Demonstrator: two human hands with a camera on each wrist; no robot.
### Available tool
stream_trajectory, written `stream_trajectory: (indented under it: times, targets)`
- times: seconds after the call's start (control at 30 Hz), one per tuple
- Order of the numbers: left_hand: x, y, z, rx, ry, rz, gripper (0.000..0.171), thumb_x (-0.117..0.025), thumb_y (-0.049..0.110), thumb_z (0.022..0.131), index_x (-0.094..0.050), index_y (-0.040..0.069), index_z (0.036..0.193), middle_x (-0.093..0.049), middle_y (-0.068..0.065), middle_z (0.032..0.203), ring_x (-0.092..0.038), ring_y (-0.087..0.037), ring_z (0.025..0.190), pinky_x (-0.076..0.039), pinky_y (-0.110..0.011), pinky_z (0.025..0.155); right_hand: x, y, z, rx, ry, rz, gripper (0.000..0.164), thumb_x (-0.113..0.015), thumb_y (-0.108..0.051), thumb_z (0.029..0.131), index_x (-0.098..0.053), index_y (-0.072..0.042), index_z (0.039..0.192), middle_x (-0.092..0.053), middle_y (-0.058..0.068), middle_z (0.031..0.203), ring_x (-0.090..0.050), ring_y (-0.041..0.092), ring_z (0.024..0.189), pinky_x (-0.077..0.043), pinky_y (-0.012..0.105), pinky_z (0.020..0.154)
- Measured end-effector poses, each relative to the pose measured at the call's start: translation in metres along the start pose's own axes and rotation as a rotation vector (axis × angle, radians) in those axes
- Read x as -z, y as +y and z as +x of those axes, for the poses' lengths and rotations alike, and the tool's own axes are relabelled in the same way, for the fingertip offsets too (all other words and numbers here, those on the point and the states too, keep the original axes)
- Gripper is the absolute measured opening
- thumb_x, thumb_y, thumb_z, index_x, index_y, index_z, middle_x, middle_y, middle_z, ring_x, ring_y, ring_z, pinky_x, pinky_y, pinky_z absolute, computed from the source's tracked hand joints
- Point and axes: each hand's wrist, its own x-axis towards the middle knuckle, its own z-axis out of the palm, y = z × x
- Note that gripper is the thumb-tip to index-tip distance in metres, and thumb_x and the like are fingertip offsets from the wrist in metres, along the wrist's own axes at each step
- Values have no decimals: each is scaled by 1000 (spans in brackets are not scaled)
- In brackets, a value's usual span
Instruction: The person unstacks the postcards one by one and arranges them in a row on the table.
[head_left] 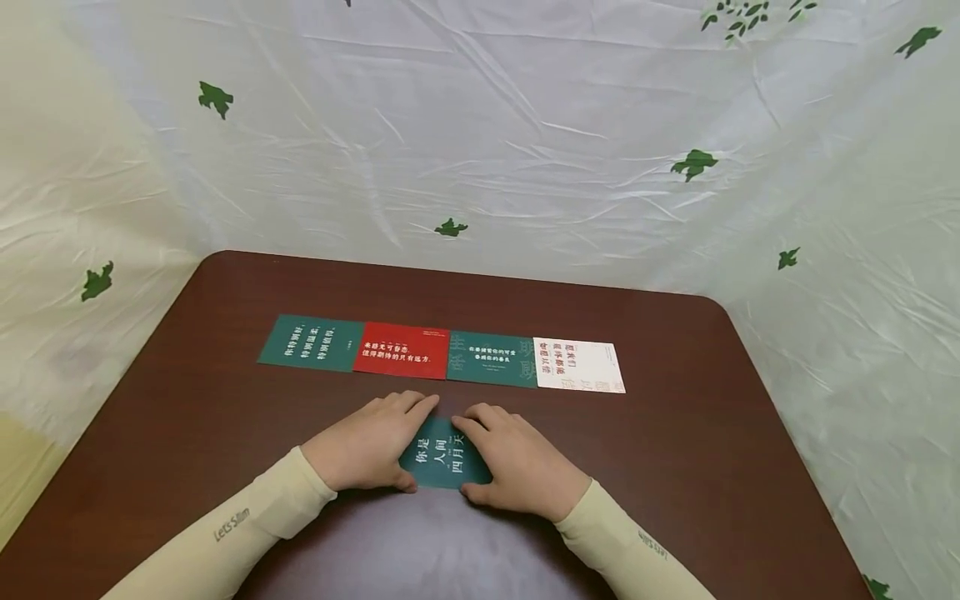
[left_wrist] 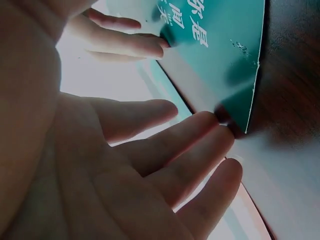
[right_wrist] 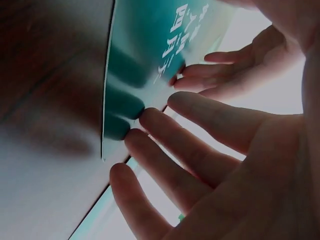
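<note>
A green card (head_left: 439, 458) with white Chinese characters lies on the table between my two hands, near its front middle. My left hand (head_left: 369, 442) rests at the card's left side, fingertips by its far edge and thumb by its near edge. On the right side my right hand (head_left: 525, 460) mirrors this, covering part of the card. In the left wrist view the fingers (left_wrist: 185, 155) are extended, their tips close to the card (left_wrist: 220, 55). The right wrist view shows similarly extended fingers (right_wrist: 185, 150) with tips at the card's edge (right_wrist: 135, 60).
Beyond the hands a row of cards lies side by side: a green one (head_left: 311, 342), a red one (head_left: 401, 350), another green one (head_left: 491, 358) and a white one (head_left: 579, 365). The brown table (head_left: 675, 433) has a white cloth (head_left: 525, 167) with green leaf shapes behind it.
</note>
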Motion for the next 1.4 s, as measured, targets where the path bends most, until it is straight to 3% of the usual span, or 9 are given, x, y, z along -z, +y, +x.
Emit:
stream_trajectory:
  times: [0.67,0.97,1.4]
  targets:
    - [-2,4,2,-2,28,36,100,-101,35,73,-54,-4,152,-62,-15,143,-61,-32,129,-53,-46,116,3,2,0,-23,-29,0,78,-88,-43,86,-61,-10,151,-64,3,147,-61,22,134,-54,45,114]
    - [-3,4,1,-4,54,63,99,-103,38,69,-59,-2,149,-62,-9,123,-61,-22,108,-57,-43,101,2,3,2,-10,-16,-15,77,-87,-43,86,-62,-10,151,-64,3,147,-61,22,134,-54,44,113]
    - [-5,8,0,34,56,-13,100,-104,27,69,-57,0,153,-55,-6,118,-54,-17,102,-57,-35,88,-1,3,2,-30,-15,13,79,-89,-43,84,-61,-11,151,-63,2,149,-58,23,138,-52,44,116]
